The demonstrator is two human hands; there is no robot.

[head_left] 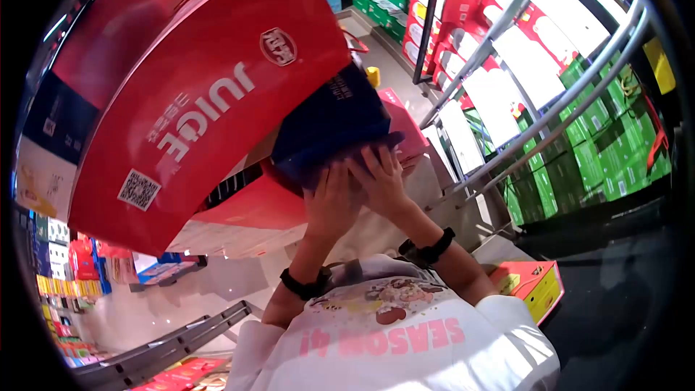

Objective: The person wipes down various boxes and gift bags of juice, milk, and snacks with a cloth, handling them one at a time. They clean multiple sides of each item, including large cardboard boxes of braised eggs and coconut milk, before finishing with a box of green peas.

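My left hand (333,199) touches the near edge of a dark blue cardboard box (329,119), its fingers stretched out over the blue surface. Beside it my right hand (382,182) lies on the same edge with fingers spread. Both thumbs are hard to make out. The edge under my fingers is a little blurred. To the left, a big red cardboard display panel (217,94) lettered "JUICE" curves past the box and hides part of it. Below that panel, a dark gap shows above a red carton wall (260,206).
Metal rails (536,141) run along the right, with stacked green cartons (615,148) and red-and-white cartons (452,0) behind them. A grey ladder-like frame (166,344) lies low at left. A red-and-yellow box (532,286) sits by my right elbow. Shelved goods (69,268) stand far left.
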